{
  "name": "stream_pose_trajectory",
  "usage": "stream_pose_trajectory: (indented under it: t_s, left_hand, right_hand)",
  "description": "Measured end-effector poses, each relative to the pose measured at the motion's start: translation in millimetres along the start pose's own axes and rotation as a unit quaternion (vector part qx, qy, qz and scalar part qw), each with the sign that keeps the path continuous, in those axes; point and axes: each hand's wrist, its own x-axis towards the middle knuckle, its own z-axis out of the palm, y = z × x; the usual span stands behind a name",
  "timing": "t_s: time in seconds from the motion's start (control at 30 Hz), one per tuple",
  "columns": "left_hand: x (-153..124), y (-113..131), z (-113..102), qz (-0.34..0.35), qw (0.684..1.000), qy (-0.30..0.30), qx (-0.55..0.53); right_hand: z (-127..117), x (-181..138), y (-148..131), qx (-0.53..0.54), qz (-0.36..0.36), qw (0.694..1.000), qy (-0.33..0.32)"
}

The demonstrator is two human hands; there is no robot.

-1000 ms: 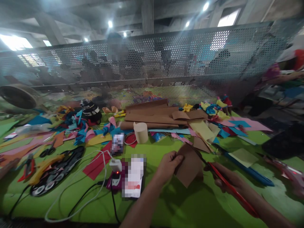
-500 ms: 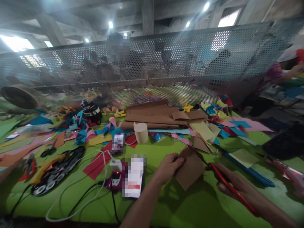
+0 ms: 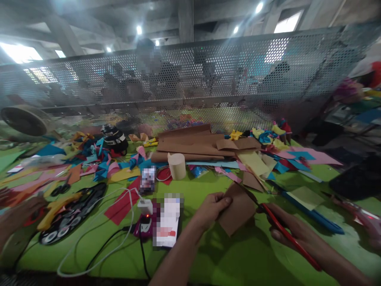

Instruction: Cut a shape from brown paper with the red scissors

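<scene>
Between thumb and fingers, my left hand (image 3: 212, 208) pinches the left edge of a brown paper piece (image 3: 238, 212) above the green table. My right hand (image 3: 293, 230) grips a pair of scissors (image 3: 285, 230) with long red handles. Their dark blades reach the paper's right edge and are partly hidden behind it. Left of my left hand lies a lit phone (image 3: 169, 222), close to a purple power strip (image 3: 145, 228) with a white charger (image 3: 145, 207) plugged in.
Brown sheets (image 3: 193, 145) lie at the back below a perforated metal screen (image 3: 208, 75). A cream roll (image 3: 177, 166) stands before them. A blue tool (image 3: 315, 216) and a pink glue gun (image 3: 360, 216) are at right. Another person's hand (image 3: 26, 210) is at far left beside a yellow glue gun (image 3: 58, 208).
Another person's hand has come in at the far left over the red-handled tool. The brown paper has tilted slightly in my left hand, and the scissors have shifted a little.
</scene>
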Motion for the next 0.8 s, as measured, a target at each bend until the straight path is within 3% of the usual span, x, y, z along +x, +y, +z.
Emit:
stream_pose_trajectory:
  t_s: [0.27, 0.43, 0.8]
  left_hand:
    - [0.6, -0.9, -0.3, -0.008, 1.0, 0.003, -0.018]
    - [-0.4, -0.6, -0.2, -0.009, 1.0, -0.006, -0.019]
    - [-1.2, -0.5, -1.5, -0.006, 1.0, -0.008, 0.012]
  right_hand:
    - [-6.0, 2.9, -25.6, -0.007, -0.014, 1.0, -0.004]
    - [-6.4, 6.8, -38.7, 0.031, 0.005, 0.999, 0.025]
    - [-5.1, 9.2, -25.8, 0.042, 0.0, 0.999, 0.028]
